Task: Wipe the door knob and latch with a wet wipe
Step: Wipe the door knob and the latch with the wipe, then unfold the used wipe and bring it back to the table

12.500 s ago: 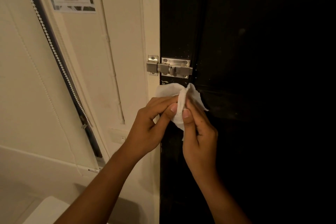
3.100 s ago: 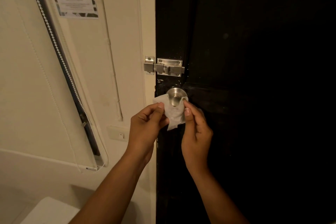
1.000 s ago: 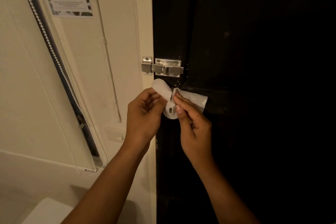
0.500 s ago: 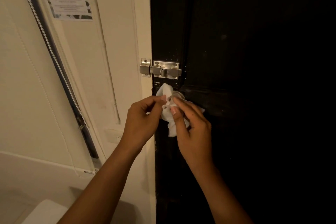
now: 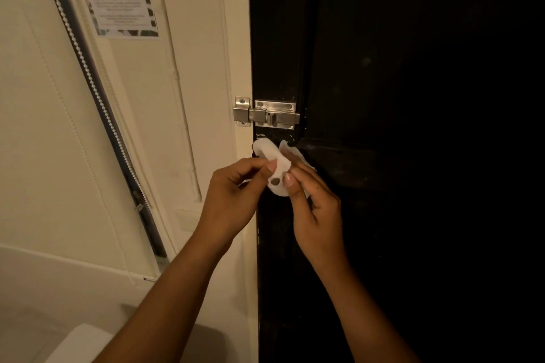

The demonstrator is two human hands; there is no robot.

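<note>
Your white wet wipe [image 5: 272, 160] lay bunched and draped over the door knob, hiding all but a small dark patch of it [image 5: 275, 182] between your two grips. The steel slide latch [image 5: 266, 116] sat just above those grips, level, its bolt run across into the keeper on the frame.

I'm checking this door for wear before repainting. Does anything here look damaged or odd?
Yes. Pale chips and scuffs mark the dark door just below the latch, above the wipe. The wipe has a hole showing something dark behind. The latch looks straight.
</note>
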